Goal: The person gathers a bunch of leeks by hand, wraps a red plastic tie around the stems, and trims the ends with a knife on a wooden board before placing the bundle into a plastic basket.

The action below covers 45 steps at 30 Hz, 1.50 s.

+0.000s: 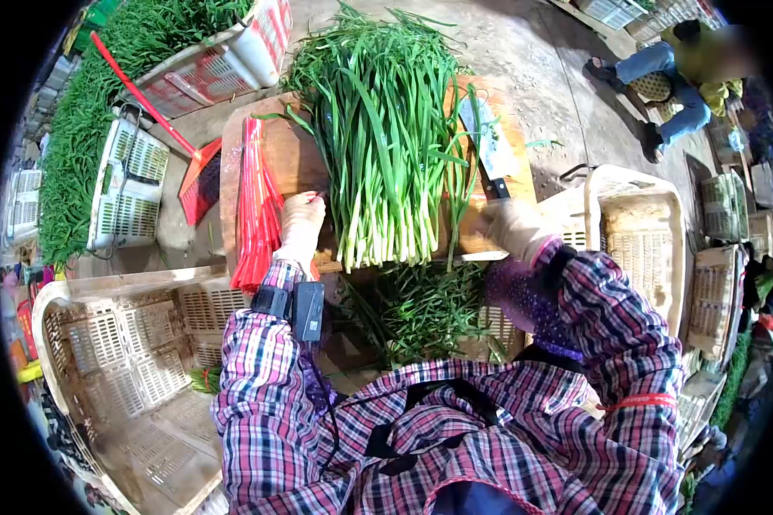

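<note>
A thick pile of green chives (385,146) with white ends lies on a wooden board (288,163). My left hand (301,221), in a pale glove, pinches a red band at the left edge of the pile. A bunch of red tie bands (256,202) lies just left of that hand. My right hand (511,227), gloved too, grips the black handle of a cleaver (490,148) whose blade rests on the board beside the chives.
Trimmed green scraps (416,309) fill a crate below the board. An empty plastic crate (120,378) stands at my left, another (640,240) at my right. More crates of chives (129,77) and a red broom (199,176) lie beyond. A seated person (678,77) is far right.
</note>
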Each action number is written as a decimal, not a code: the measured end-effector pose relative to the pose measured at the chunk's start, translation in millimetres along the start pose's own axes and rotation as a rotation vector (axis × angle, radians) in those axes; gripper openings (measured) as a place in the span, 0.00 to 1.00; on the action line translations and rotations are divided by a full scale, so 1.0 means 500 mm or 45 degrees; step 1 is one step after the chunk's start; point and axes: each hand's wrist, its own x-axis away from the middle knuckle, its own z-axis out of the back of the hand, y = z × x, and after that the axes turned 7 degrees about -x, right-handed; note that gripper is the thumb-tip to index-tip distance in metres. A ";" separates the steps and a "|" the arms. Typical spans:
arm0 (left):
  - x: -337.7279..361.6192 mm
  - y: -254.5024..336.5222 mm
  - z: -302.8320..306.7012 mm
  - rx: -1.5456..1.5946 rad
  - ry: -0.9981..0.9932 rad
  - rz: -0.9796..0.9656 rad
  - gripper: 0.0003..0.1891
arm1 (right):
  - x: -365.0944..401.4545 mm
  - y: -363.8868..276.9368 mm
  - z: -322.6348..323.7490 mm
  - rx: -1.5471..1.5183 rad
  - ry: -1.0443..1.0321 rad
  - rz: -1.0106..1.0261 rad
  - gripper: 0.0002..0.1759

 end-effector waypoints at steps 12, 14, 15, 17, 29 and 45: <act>-0.015 -0.008 -0.014 0.037 -0.027 -0.035 0.15 | 0.025 -0.026 -0.187 -1.277 -0.290 -0.669 0.23; 0.003 0.012 -0.004 -0.007 -0.047 -0.010 0.15 | 0.051 -0.067 -0.148 -1.057 -0.073 -0.517 0.21; 0.007 0.016 -0.003 0.002 -0.045 -0.012 0.15 | 0.047 -0.067 -0.146 -1.050 -0.068 -0.514 0.21; 0.013 0.027 0.000 -0.022 -0.039 -0.013 0.15 | 0.029 -0.068 -0.138 -0.519 0.048 0.001 0.21; 0.026 0.032 0.005 0.095 -0.022 0.014 0.12 | 0.050 -0.103 -0.030 0.060 -0.302 -0.047 0.28; 0.035 0.018 -0.003 0.505 -0.092 0.086 0.07 | -0.095 -0.059 -0.006 0.558 0.223 0.101 0.10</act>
